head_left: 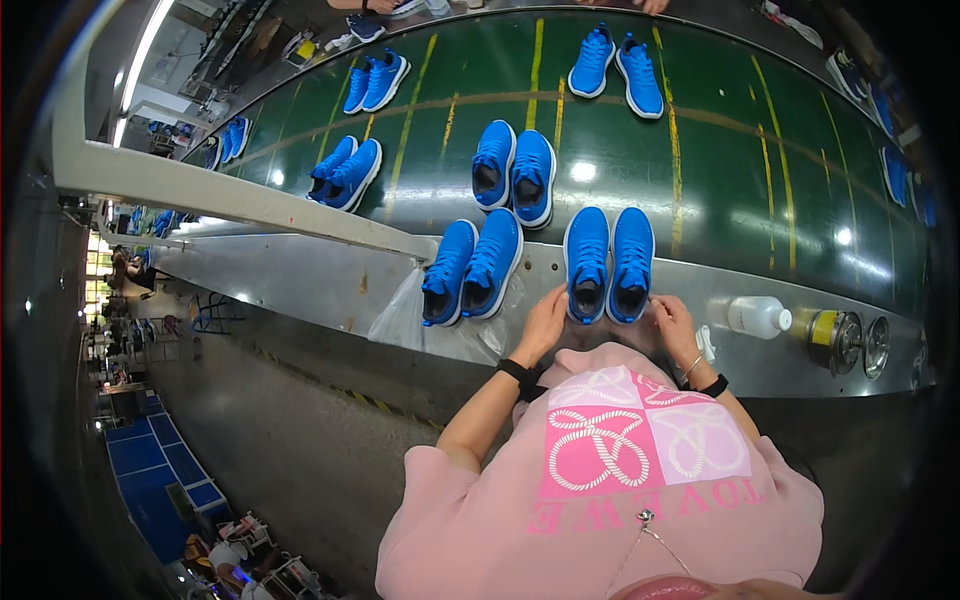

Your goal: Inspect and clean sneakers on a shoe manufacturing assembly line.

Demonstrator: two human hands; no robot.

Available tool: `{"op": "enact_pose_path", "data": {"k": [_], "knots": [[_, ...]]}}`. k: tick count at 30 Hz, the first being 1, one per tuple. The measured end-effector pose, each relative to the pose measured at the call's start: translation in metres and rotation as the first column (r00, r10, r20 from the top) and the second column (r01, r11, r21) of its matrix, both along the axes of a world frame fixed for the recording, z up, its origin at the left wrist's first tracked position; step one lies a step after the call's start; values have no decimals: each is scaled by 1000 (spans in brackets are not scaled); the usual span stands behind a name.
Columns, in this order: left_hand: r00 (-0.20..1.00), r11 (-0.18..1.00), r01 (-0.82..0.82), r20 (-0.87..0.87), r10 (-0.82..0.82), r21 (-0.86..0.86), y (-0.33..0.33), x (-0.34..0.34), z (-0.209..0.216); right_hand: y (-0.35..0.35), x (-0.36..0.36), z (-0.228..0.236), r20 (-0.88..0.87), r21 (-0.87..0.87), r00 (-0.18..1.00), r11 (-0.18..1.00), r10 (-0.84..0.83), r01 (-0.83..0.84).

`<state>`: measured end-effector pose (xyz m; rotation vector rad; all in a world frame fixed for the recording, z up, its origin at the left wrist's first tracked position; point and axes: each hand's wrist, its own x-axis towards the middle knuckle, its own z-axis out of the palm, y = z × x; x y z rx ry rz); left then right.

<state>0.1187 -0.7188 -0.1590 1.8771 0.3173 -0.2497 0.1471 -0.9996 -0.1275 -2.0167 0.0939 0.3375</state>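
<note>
A pair of blue sneakers with white soles stands side by side on the metal ledge before me, toes pointing away. My left hand (544,326) has its fingers at the outer heel side of the left sneaker (587,255). On the other side, my right hand (674,325) has curled fingers against the heel of the right sneaker (631,260). Parts of the fingertips are hidden beside the shoes. Just left of them, another blue pair (484,268) rests on clear plastic film (400,318), leaning slightly to the right.
Several more blue pairs stand on the green conveyor belt (400,190) with yellow lines. A white bottle (757,317) lies on the metal ledge (690,285) to the right, beside round metal containers (836,340). A pale metal bar (250,205) crosses at left. Other people's hands (652,6) show across the belt.
</note>
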Motion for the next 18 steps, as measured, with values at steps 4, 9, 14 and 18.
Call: {"op": "enact_pose_path", "data": {"k": [4,9,14,18], "knots": [[998,1000,14,-55,-12,28,-1,-1,8,15,7,42,404,-31,915,999,-3,17],[998,999,47,-50,-47,-2,7,-6,8,40,4,83,293,-359,780,820,553,-447],[994,998,-61,91,63,-20,30,-13,25,65,6,60,128,-640,655,567,745,-519],[930,946,-322,180,320,-20,60,-12,51,77,22,32,134,-619,684,599,717,-508]]}}
